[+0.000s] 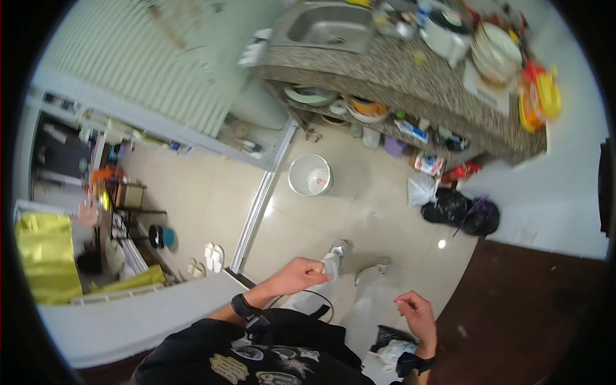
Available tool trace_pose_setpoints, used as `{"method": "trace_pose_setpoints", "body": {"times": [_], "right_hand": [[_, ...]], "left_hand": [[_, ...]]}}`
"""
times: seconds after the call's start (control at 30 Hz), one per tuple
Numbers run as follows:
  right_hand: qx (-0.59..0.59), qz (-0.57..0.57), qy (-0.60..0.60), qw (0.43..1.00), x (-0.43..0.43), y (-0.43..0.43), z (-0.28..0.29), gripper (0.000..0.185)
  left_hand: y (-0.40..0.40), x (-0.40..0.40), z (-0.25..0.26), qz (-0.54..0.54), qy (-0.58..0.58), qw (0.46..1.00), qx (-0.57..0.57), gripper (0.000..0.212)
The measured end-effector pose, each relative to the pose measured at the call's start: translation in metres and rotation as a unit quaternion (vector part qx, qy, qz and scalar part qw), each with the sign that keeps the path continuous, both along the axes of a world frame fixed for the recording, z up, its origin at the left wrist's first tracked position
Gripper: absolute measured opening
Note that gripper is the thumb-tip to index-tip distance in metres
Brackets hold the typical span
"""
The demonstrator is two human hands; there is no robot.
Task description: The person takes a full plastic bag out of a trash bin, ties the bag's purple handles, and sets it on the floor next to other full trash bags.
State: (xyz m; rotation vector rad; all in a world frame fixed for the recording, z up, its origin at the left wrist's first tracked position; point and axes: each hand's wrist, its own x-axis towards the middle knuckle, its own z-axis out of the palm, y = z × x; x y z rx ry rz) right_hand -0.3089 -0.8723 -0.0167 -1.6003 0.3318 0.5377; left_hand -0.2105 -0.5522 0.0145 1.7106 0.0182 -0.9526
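My left hand [304, 275] is curled into a loose fist above my left leg, with nothing seen in it. On the other side, my right hand [417, 313] hangs in the air with its fingers loosely bent and partly apart, and I see nothing held. Both wrists wear black bands. A round whitish bucket [310, 174] with a pale rim stands on the tiled floor ahead of my feet, near the metal door track [260, 207]. Red marks show inside it. Below my right hand lies a black and white plastic bag [392, 349].
A granite counter [385, 72] holds a steel sink [332, 26], a rice cooker [445, 36], stacked bowls [495, 53] and a yellow-orange bottle [539, 101]. Black rubbish bags [447, 207] sit by the right wall. A dark brown panel [519, 313] lies right; white slippers [214, 256] rest beyond the track.
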Motion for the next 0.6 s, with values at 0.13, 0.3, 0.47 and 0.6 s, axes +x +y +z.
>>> {"method": "trace_pose_setpoints", "body": {"times": [0.13,0.3,0.47,0.6], "right_hand": [[0.028,0.082,-0.028,0.996,0.044,0.033,0.072,0.008],[0.029,0.154,-0.097,0.983,0.117,0.115,0.137,0.012],[0.06,0.223,-0.138,0.963,0.164,0.232,0.17,0.011],[0.033,0.345,-0.135,0.928,0.172,0.346,0.182,0.012]], "left_hand": [[0.041,-0.01,0.086,0.114,-0.046,0.992,-0.022,0.046],[0.139,-0.061,0.145,0.277,-0.153,0.948,-0.011,0.046],[0.26,-0.14,0.167,0.503,-0.173,0.844,0.065,0.045],[0.338,-0.194,0.146,0.633,-0.129,0.754,0.118,0.046]]}}
